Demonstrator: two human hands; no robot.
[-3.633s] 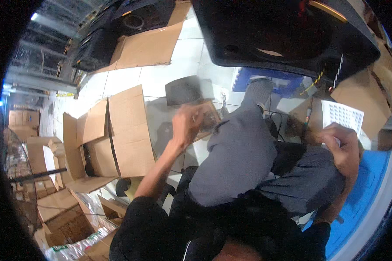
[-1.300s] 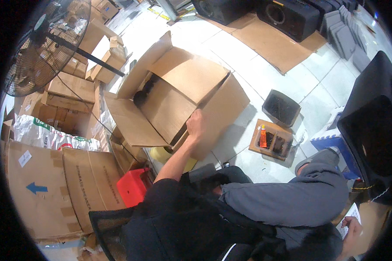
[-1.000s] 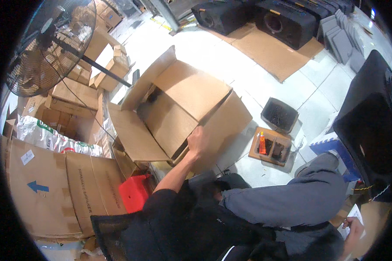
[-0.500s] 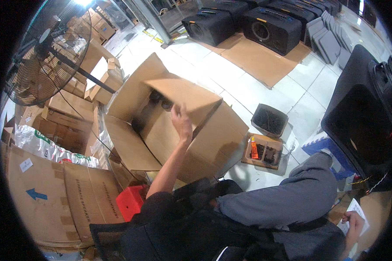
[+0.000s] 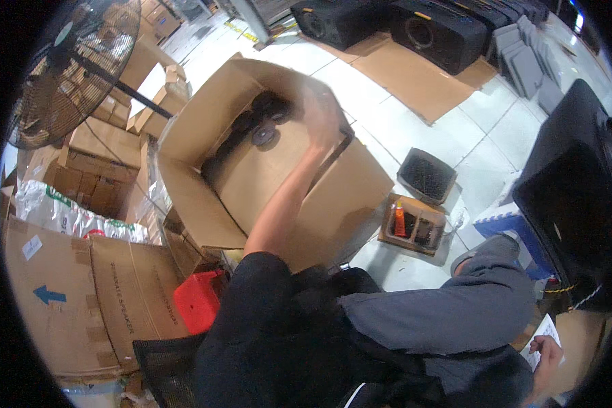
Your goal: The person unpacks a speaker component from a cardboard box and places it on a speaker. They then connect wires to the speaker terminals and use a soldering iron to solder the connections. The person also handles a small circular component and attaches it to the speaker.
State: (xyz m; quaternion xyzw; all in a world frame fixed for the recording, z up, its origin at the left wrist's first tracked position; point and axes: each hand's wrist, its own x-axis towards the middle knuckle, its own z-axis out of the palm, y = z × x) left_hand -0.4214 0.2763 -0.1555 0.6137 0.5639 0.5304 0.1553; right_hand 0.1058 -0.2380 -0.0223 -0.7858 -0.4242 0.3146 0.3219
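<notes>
My left hand [image 5: 319, 119], smeared by motion, is at the raised far flap of a large open cardboard box [image 5: 347, 211]. Its fingers are too blurred to read. Dark round parts [image 5: 265, 105] lie along the inside of the box, one with a grey hub [image 5: 264, 134] on the brown cardboard. At the lower right, my right hand [image 5: 547, 355] has its fingers curled on a sheet of white paper [image 5: 545, 330], beside my grey-trousered leg.
Right of the box stand a bin of small black pieces [image 5: 425, 177] and a divided tray [image 5: 415, 248] with an orange tube [image 5: 400, 221]. A black speaker cabinet [image 5: 564, 190] is at the right. A fan [image 5: 81, 68], a red plastic piece [image 5: 197, 301] and cartons stand left.
My left hand has moved up and right, and the far flap now stands back, showing more of the dark parts inside. My right hand stays with the paper.
</notes>
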